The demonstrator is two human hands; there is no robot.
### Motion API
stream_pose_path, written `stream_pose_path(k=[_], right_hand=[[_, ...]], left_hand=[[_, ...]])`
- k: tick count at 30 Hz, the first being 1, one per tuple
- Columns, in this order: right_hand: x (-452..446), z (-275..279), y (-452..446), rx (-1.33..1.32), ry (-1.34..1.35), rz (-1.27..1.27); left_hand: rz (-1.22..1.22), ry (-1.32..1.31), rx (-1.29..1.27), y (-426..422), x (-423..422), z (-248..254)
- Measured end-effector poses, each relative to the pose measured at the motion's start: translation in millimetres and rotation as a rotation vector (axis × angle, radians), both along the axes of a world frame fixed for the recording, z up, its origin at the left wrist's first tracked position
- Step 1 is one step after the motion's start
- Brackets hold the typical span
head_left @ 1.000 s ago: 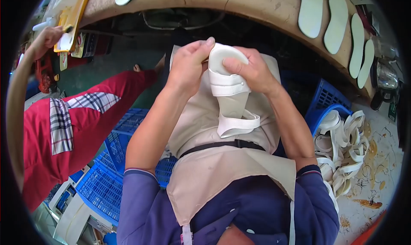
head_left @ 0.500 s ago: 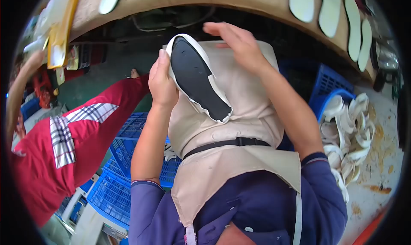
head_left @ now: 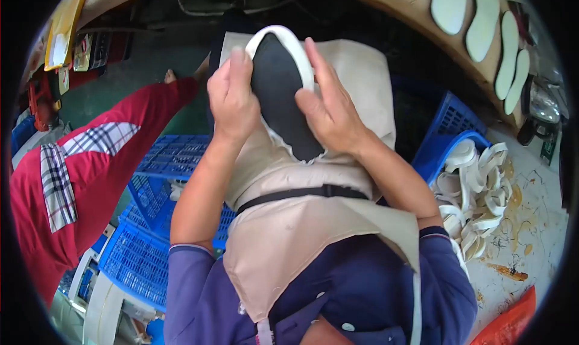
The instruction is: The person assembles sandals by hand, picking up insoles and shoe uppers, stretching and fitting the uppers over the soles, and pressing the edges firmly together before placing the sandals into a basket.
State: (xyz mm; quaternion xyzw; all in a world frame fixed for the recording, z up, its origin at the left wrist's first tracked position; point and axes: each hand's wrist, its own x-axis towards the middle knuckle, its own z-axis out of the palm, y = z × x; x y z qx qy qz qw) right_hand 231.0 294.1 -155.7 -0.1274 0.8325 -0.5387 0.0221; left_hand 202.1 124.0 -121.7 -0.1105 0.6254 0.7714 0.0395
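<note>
A shoe (head_left: 278,82) lies over the beige apron (head_left: 362,73) on my lap, its black, sole-shaped face turned up and a white rim around it. Its toe end points away from me; the narrower end has a ragged white edge. My left hand (head_left: 234,98) is closed on the left side of the shoe, near the toe. On the opposite side, my right hand (head_left: 332,107) grips the white rim, fingers along the outside and thumb over the black face.
White insoles (head_left: 482,22) lie on the curved bench (head_left: 410,13) ahead. White strap-like shoe parts (head_left: 473,188) spill from a blue basket (head_left: 446,134) on my right. Blue crates (head_left: 136,263) stand at my left, where a person in red trousers (head_left: 114,182) is close by.
My right hand has come down from the air onto the shoe's right rim. The shoe has shifted slightly upward in view, and the view itself has moved a little.
</note>
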Motion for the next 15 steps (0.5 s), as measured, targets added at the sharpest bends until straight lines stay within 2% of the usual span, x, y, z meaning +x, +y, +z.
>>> stream_pose_path(k=[1,2,4,6,8,10,13,15], right_hand=[[-15,21,6,-0.042,0.005,0.027],[-27,41,10,-0.086,-0.003,0.051],[-59,59,9,-0.183,0.234,0.186],[-71,64,11,-0.198,0.202,0.265],[-70,62,12,-0.191,0.295,0.365],[-63,62,13,-0.208,0.339,0.392],[-60,68,21,-0.228,0.219,0.384],[-61,80,18,-0.382,-0.025,0.223]], left_hand=[[-0.01,0.021,0.004,7,-3,8],[-0.15,0.074,-0.048,0,-2,10],[-0.25,0.172,-0.129,-2,-1,11],[-0.219,0.117,-0.057,7,7,32],[-0.165,0.157,0.023,11,16,31],[-0.218,0.217,0.012,3,23,17],[-0.317,0.17,-0.169,-5,20,28],[-0.347,0.179,-0.191,-7,12,46]])
